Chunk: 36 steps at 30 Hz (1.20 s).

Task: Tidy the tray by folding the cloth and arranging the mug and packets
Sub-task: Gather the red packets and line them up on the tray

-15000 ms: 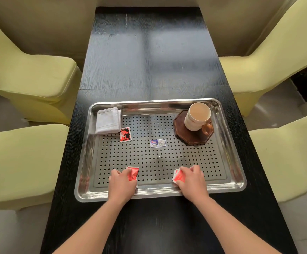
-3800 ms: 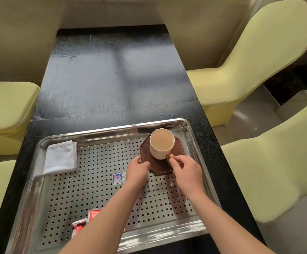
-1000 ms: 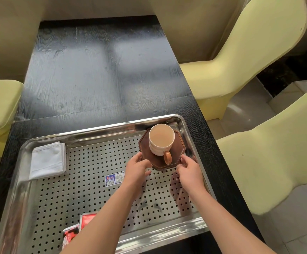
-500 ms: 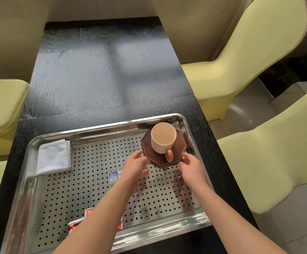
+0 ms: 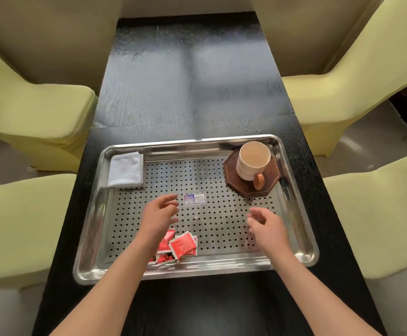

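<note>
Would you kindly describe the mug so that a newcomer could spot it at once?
On the black table lies a perforated steel tray. In its far right corner sits a dark octagonal coaster, and the mug stands on it: cream, ribbed, with a brown handle, the tray's only upright vessel.
</note>
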Motion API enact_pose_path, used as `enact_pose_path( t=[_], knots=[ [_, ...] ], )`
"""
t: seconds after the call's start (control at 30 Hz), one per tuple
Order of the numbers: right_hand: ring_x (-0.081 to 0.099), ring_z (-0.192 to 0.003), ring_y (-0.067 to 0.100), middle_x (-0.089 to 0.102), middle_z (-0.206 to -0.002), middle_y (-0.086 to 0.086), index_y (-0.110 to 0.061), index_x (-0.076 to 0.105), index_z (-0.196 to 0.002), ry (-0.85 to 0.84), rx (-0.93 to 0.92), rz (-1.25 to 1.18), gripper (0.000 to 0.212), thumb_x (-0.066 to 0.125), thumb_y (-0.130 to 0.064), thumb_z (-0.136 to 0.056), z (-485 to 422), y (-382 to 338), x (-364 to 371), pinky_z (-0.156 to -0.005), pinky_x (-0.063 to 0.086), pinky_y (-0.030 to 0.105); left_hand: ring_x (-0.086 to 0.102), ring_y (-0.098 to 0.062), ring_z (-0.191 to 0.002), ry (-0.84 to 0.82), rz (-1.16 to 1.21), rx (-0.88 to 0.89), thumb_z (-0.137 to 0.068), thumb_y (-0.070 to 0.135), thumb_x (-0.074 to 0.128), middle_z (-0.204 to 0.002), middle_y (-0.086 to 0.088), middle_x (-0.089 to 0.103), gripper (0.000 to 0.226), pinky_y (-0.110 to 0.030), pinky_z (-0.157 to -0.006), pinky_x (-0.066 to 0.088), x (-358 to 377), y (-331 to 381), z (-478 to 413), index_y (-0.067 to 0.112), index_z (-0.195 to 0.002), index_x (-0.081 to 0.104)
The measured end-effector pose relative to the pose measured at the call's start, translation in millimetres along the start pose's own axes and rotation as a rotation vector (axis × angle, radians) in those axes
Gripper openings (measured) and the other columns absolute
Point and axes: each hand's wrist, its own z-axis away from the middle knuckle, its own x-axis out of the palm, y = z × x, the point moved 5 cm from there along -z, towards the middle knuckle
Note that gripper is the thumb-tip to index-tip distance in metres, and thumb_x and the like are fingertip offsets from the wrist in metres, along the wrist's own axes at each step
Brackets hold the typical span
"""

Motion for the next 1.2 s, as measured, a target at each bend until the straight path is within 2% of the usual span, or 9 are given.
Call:
enact_pose_path(
  t=[0.07, 0.17, 0.27, 0.47, 0.57, 0.67, 0.83, 1.0, 1.2],
  knots=[
    [0.063, -0.100, 0.006, 0.068, -0.106, -0.011, -0.022, 0.066, -0.123, -0.057, -0.036, 0.055, 0.027, 0.061, -0.020, -0.096, 16, -4, 19, -0.088, 0.057, 0.033, 0.067, -0.015, -0.098, 0.080, -0.054, 0.009, -0.094, 0.001, 0.052, -0.107, -0.002, 0.069, 0.033, -0.028, -0.074, 0.056, -33, -20, 14, 0.022, -0.115, 0.065],
    [0.063, -0.094, 0.001, 0.067, -0.099, -0.015, -0.024, 0.068, -0.119, -0.153, -0.102, 0.132, 0.024, 0.062, -0.022, -0.096, 36, -12, 53, -0.079, 0.052, 0.022, 0.065, -0.012, -0.099, 0.168, -0.187, 0.007, -0.092, 0.004, 0.054, -0.104, 0.005, 0.068, 0.035, -0.027, -0.075, 0.054, -70, -49, 29, 0.026, -0.116, 0.066],
    [0.065, -0.093, 0.005, 0.069, -0.105, -0.013, -0.026, 0.066, -0.122, -0.246, -0.163, 0.263, 0.027, 0.064, -0.026, -0.095, 47, -23, 88, -0.083, 0.055, 0.027, 0.061, -0.003, -0.090, 0.195, -0.376, 0.021, -0.091, 0.012, 0.056, -0.102, 0.008, 0.065, 0.037, -0.022, -0.066, 0.047, -88, -66, 31, 0.025, -0.124, 0.064],
    [0.046, -0.123, 0.017, 0.057, -0.130, -0.008, -0.029, 0.059, -0.134, -0.315, -0.358, 0.563, 0.041, 0.061, -0.035, -0.094, 55, -53, 149, -0.099, 0.044, 0.036, 0.064, -0.017, -0.093, 0.085, -0.636, -0.028, -0.087, 0.018, 0.057, -0.127, -0.009, 0.062, 0.052, -0.035, -0.082, 0.052, -84, -74, 16, 0.020, -0.138, 0.053],
    [0.039, -0.124, 0.020, 0.051, -0.131, -0.006, -0.033, 0.058, -0.133, -0.361, -0.441, 0.724, 0.043, 0.062, -0.043, -0.092, 55, -63, 172, -0.099, 0.045, 0.040, 0.065, -0.029, -0.104, 0.030, -0.679, -0.059, -0.085, 0.016, 0.055, -0.125, -0.015, 0.064, 0.055, -0.042, -0.092, 0.052, -77, -78, 11, 0.015, -0.141, 0.051],
    [0.041, -0.120, 0.022, 0.052, -0.128, -0.004, -0.034, 0.061, -0.128, -0.405, -0.488, 0.863, 0.036, 0.063, -0.041, -0.093, 54, -61, 182, -0.098, 0.045, 0.041, 0.063, -0.026, -0.101, 0.020, -0.681, -0.038, -0.087, 0.014, 0.055, -0.131, -0.012, 0.057, 0.049, -0.042, -0.094, 0.051, -72, -82, 10, 0.013, -0.136, 0.056],
    [0.046, -0.113, 0.020, 0.056, -0.120, -0.008, -0.032, 0.063, -0.122, -0.361, -0.496, 0.872, 0.031, 0.064, -0.024, -0.092, 48, -43, 168, -0.089, 0.049, 0.036, 0.056, -0.017, -0.102, -0.002, -0.693, 0.023, -0.089, 0.013, 0.056, -0.130, -0.005, 0.052, 0.049, -0.028, -0.087, 0.046, -71, -92, 9, 0.016, -0.138, 0.055],
    [0.044, -0.113, 0.019, 0.055, -0.118, -0.005, -0.029, 0.058, -0.131, -0.345, -0.493, 0.891, 0.043, 0.065, -0.023, -0.089, 42, -34, 161, -0.093, 0.046, 0.034, 0.057, -0.016, -0.098, 0.043, -0.697, 0.048, -0.090, 0.016, 0.058, -0.119, -0.002, 0.051, 0.048, -0.030, -0.087, 0.050, -74, -97, 13, 0.018, -0.138, 0.054],
    [0.058, -0.096, 0.019, 0.063, -0.099, -0.004, -0.026, 0.071, -0.095, -0.350, -0.371, 0.815, 0.012, 0.071, -0.033, -0.086, 37, -39, 138, -0.085, 0.047, 0.035, 0.056, -0.014, -0.095, 0.055, -0.680, 0.058, -0.089, 0.018, 0.060, -0.118, 0.000, 0.049, 0.051, -0.029, -0.082, 0.051, -69, -100, 15, 0.021, -0.139, 0.052]
  ],
)
